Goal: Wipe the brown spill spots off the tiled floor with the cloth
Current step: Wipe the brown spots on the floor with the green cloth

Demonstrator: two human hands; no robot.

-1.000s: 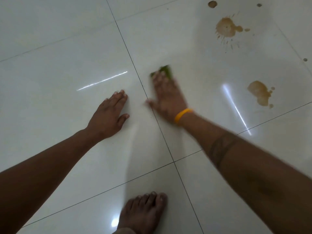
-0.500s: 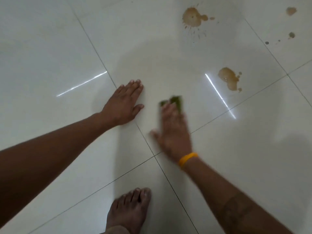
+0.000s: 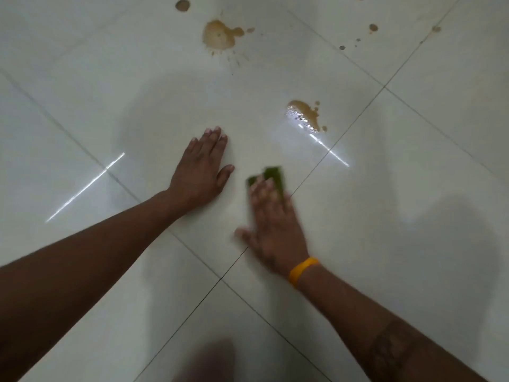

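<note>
Two hands on a shiny white tiled floor, one pressing a green cloth.

The right hand (image 3: 271, 221) lies flat with straight fingers on the green cloth (image 3: 271, 176), pushing it down on the floor (image 3: 385, 202); this hand looks blurry. It wears a yellow band (image 3: 303, 271) on the wrist. The left hand (image 3: 202, 168) is spread flat on the floor just beside it, holding nothing. A brown spill spot (image 3: 307, 114) sits past the cloth, near a dark tile line. A bigger brown splash (image 3: 219, 34) lies farther off, with small brown dots (image 3: 373, 27) around. A blurry foot (image 3: 212, 359) shows at the near edge.
</note>
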